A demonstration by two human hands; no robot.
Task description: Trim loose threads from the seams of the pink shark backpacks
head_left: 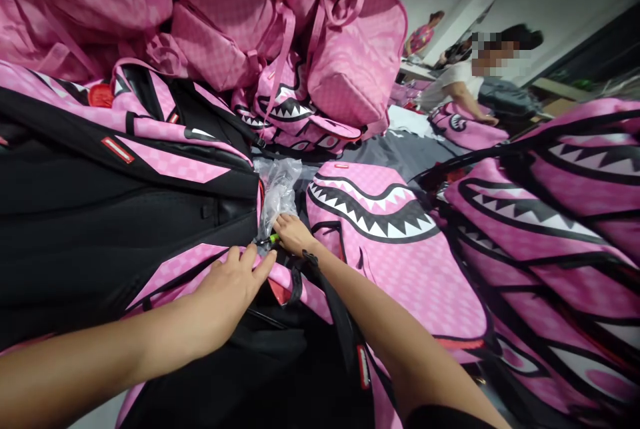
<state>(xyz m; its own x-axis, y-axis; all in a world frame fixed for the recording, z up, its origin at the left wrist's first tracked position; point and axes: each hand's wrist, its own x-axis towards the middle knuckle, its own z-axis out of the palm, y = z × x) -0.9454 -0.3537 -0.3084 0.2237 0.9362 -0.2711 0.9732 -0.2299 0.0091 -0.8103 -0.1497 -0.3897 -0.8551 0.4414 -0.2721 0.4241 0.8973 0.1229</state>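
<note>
My left hand (227, 292) lies with its fingers spread on the pink checkered edge of a black-backed backpack (180, 282). Just beyond it, my right hand (295, 234) is closed beside a crumpled clear plastic bag (281, 182). A small yellow-green and black tool (273, 238) pokes out from its fingers toward my left hand; its exact kind is too small to tell. Right of that hand, a pink backpack (400, 269) with a shark-mouth print lies face up. Below my hands, black straps and a dark panel (260, 369) partly cover one another.
Pink backpacks (225, 9) are heaped high at the back left. More shark-mouth backpacks (540, 216) are stacked along the right. Farther off, a person (457, 86) in a white top handles a pink bag (460, 126) on the table. Another person (421, 36) stands behind.
</note>
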